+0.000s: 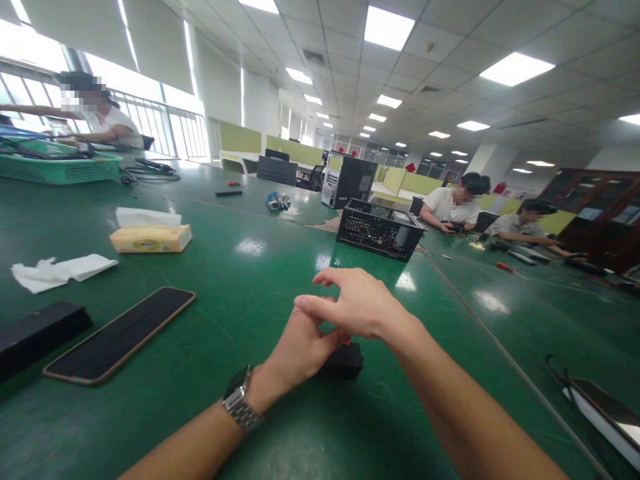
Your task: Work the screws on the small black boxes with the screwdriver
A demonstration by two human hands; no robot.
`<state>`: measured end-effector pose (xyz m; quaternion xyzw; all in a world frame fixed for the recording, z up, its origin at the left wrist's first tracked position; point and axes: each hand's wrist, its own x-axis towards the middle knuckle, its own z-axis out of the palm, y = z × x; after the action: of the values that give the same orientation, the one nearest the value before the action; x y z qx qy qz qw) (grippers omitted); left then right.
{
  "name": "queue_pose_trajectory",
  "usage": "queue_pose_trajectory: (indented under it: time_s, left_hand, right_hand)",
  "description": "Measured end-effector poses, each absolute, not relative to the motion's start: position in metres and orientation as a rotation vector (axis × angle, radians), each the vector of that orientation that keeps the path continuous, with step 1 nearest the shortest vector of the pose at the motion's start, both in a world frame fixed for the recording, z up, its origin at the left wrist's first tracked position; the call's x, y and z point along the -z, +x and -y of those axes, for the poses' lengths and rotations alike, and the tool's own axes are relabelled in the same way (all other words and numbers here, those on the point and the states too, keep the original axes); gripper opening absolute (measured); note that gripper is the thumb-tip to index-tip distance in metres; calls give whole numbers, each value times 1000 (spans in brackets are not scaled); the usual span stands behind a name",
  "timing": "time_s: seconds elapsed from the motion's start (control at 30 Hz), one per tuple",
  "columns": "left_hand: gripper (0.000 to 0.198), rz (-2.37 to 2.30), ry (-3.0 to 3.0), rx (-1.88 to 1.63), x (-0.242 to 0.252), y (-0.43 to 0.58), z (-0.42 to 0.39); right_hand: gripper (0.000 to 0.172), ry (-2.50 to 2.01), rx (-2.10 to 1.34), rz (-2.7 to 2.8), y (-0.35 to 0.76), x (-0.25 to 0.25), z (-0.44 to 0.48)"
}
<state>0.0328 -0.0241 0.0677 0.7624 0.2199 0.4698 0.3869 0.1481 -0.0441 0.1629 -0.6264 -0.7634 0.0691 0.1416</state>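
Observation:
A black block-like object [346, 363] lies on the green table in front of me, partly covered by my hands. My left hand [303, 343], with a metal-banded watch [243, 398] on its wrist, is closed beside and over this object. Its fingertips are hidden, and so is whatever they grip. A small red bit [347, 342] shows by the left thumb; its kind is unclear. My right hand [363, 303] hovers just above the left, palm down. Its thumb and index finger are apart, with nothing visible between them.
On the left are a phone [123, 333], a black box [43, 333], crumpled tissue [63, 270], a tissue pack [151, 239] and a green basket [60, 167]. Ahead stands an open computer case [380, 230]. A red-handled screwdriver [506, 267] lies right. Co-workers sit around.

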Motion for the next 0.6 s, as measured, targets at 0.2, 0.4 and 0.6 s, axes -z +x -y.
queue_pose_trajectory:
  time_s: [0.2,0.4,0.6]
  left_hand:
    - [28,-472,1963,-962,-76,24,18]
    - [28,-604,1999,-1078,-75,23,22]
    - [35,-611,1948,-1003,-70,17,26]
  right_hand:
    - [65,-1758,-211,2214,145,-162,48]
    - [54,-1745,-168,2218,137,-160,45]
    - [52,-1734,-181,2213,131,-157,48]
